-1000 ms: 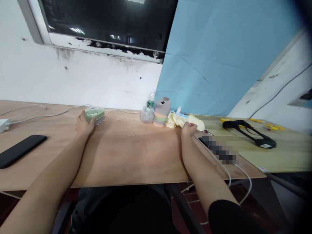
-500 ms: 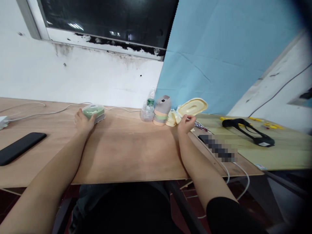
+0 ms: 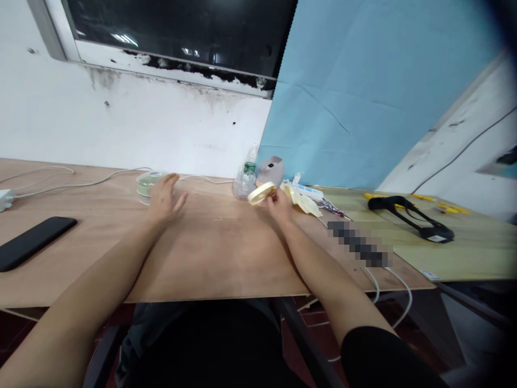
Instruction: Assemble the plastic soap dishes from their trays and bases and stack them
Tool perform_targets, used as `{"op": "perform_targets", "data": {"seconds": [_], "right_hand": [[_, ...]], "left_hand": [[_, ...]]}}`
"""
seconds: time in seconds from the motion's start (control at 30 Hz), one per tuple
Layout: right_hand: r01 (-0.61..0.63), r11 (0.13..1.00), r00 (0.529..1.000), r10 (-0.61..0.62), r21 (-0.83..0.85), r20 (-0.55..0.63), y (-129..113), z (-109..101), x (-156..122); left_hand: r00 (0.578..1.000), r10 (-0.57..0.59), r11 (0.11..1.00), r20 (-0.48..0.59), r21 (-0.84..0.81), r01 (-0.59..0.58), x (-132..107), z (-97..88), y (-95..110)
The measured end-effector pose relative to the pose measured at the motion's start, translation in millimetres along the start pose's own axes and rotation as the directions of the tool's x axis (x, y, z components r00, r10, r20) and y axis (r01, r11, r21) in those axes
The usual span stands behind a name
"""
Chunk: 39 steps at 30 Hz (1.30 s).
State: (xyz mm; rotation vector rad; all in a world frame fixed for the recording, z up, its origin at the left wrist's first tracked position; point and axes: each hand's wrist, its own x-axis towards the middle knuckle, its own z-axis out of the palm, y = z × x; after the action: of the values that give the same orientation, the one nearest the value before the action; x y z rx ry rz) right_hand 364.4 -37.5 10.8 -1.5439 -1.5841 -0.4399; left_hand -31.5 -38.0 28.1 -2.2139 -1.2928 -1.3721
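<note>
My right hand [image 3: 278, 206] pinches a cream plastic ring [image 3: 260, 193] close to a grey stacked container [image 3: 270, 171], which the ring partly hides. Crumpled pale yellow pieces [image 3: 299, 199] lie to the right of that hand. My left hand [image 3: 165, 199] is open, fingers spread, just to the right of a round pale green container [image 3: 147, 186]. I cannot tell whether its fingertips touch the container. Behind the ring stands a clear plastic bottle with a green cap [image 3: 245, 182].
A black phone [image 3: 32, 243] and a white plug [image 3: 4, 199] with white cable lie at the left of the plywood table [image 3: 218, 253]. To the right are a pixelated blurred patch [image 3: 359, 245], a black strap [image 3: 410, 218] and yellow pieces [image 3: 452, 210] on a pale board.
My left hand has come off the green container and moved right. My right hand has moved left, now with the cream ring in front of the grey container.
</note>
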Motion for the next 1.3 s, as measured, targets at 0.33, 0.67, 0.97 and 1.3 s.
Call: {"op": "perform_targets", "data": {"seconds": [0.33,0.67,0.97,1.3], "right_hand": [[0.639,0.759,0.742,-0.651,0.125,0.159,-64.1,30.2,-26.7],[0.640,0.726,0.723,-0.680,0.250,0.122,-64.1,16.5,-25.3],[0.383,0.888,0.881,-0.434,0.254,0.190,-54.0,26.0,-23.8],[0.119,0.985,0.992,-0.122,0.125,0.016,-36.8,65.7,23.9]], "left_hand": [[0.839,0.400,0.914,0.369,-0.227,-0.336,-13.0,21.7,47.9],[0.839,0.342,0.940,0.424,-0.144,-0.311,-13.9,31.5,34.9],[0.790,0.240,0.970,0.564,-0.102,-0.221,-14.0,31.4,29.7],[0.810,0.163,0.986,0.563,-0.070,-0.150,-15.7,34.7,22.0]]}}
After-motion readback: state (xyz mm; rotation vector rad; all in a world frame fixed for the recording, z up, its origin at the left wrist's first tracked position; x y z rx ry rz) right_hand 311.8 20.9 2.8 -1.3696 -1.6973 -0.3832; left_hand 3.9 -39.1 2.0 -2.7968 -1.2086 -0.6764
